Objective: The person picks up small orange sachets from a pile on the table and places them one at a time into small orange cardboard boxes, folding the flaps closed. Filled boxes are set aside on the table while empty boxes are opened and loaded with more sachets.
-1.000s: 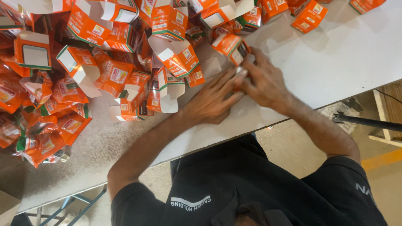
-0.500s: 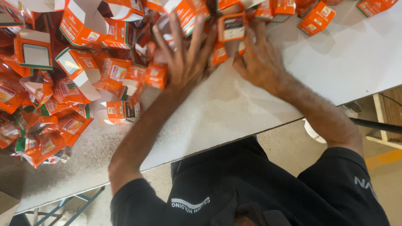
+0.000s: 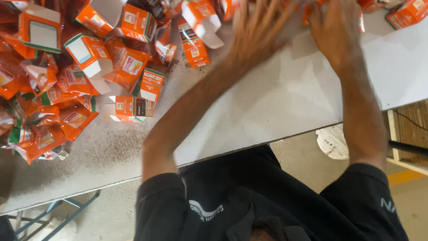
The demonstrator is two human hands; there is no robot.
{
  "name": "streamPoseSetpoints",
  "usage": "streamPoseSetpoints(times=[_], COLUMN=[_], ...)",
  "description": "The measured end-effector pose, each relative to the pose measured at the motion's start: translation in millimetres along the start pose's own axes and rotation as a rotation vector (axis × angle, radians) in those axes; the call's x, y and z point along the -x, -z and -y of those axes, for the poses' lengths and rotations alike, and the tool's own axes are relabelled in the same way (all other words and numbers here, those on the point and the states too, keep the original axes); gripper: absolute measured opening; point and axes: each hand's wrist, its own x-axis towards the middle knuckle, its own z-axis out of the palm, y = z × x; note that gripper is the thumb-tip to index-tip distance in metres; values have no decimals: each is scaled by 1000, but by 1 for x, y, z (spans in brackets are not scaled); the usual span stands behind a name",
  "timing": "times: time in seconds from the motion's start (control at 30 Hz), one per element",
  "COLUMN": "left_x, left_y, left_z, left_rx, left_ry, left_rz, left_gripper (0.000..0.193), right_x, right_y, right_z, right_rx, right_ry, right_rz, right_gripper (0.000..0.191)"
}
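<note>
Both arms reach across the white surface (image 3: 285, 102) toward its far edge: the left hand (image 3: 261, 27), motion-blurred with fingers spread, holds nothing visible, while the right hand (image 3: 334, 27) lies flat, palm down, its fingertips cut off, so any grip cannot be told. Orange cartons (image 3: 133, 67) crowd the surface left of the left hand; between the forearms, bare surface runs to the near edge.

Even, bright light — the pale bench (image 3: 276, 102) shows soft shadows under both arms; the left hand (image 3: 261, 24) is smeared with motion blur, the rest fairly sharp.
</note>
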Motion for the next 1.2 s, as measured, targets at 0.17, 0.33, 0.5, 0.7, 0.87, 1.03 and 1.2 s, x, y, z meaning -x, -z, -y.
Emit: streamPoseSetpoints(times=[0.17, 0.33, 0.5, 0.7, 0.87, 1.03, 1.2], left_x=[126, 180, 182, 168, 156, 135, 114], left_y=[79, 129, 158, 172, 178, 150, 150], left_z=[6, 97, 157, 140, 100, 119, 140], left_rx=[-269, -422, -536, -234, -122, -304, -47], left_ry=[-284, -32, -71, 38, 250, 83, 74], left_rz=[137, 165, 208, 66, 53, 117, 128], left_gripper=[68, 45, 46, 52, 48, 58, 18], right_x=[71, 109, 82, 10, 42, 79, 85], right_y=[37, -7, -66, -93, -70, -49, -44], right_z=[37, 110, 161, 121, 126, 160, 167], right_rx=[35, -508, -693, -536, -688, -771, -801], right_ry=[-91, 183, 423, 329, 228, 282, 173], right_rz=[-130, 25, 412, 116, 53, 317, 447], right_gripper=[64, 85, 73, 77, 76, 73, 70])
